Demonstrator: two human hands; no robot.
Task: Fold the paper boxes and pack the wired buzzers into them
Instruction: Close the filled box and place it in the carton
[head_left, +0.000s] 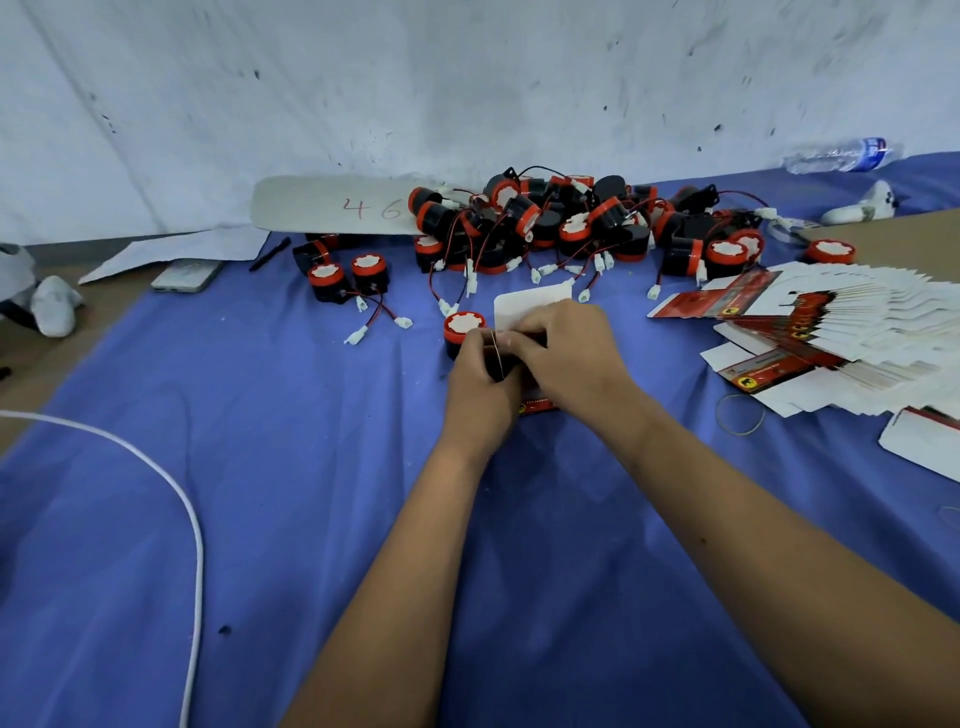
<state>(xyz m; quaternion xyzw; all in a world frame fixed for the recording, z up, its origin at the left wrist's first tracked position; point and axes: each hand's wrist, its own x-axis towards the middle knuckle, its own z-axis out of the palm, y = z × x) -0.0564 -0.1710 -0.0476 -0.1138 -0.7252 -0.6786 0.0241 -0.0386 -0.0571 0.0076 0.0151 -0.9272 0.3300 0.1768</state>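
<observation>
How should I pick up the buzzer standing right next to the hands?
Probably from above, with your grip around the round black body of the buzzer. It stands upright with its red-rimmed white face up, so the curved sides are open on the left. The left hand crowds its right side.

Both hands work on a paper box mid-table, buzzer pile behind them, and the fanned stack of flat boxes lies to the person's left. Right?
Not quite: the head view shows the stack of flat boxes on the person's right. The hands, paper box and buzzer pile are as stated.
</observation>
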